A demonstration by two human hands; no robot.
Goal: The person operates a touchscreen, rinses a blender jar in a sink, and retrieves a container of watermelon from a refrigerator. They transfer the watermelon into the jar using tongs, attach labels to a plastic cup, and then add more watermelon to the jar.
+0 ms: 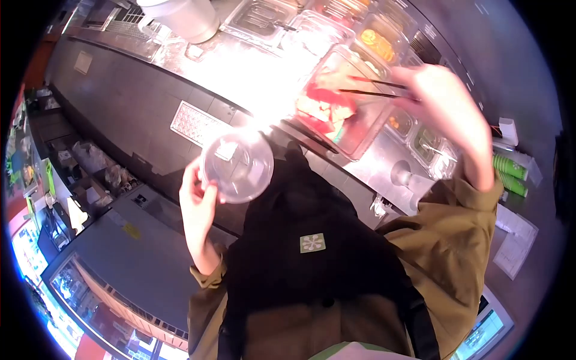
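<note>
A clear round plastic container (240, 171) is held by its left edge in my left hand (198, 195), fingers behind and thumb on the near side. My right hand (429, 90) grips dark tongs or chopsticks (378, 87), which reach left over a clear rectangular tub (366, 129). Red and pale food pieces (327, 111) lie in that tub, near the tips. Glare and blur hide whether the tips touch any piece. The tub stands on the bright metal counter (240, 78).
A white pitcher (183, 21) stands at the counter's back left. Several food trays, one with orange slices (378, 45), line the back. Green cups (510, 174) are at the right. A perforated white tray (195, 123) lies below the counter edge, left of centre.
</note>
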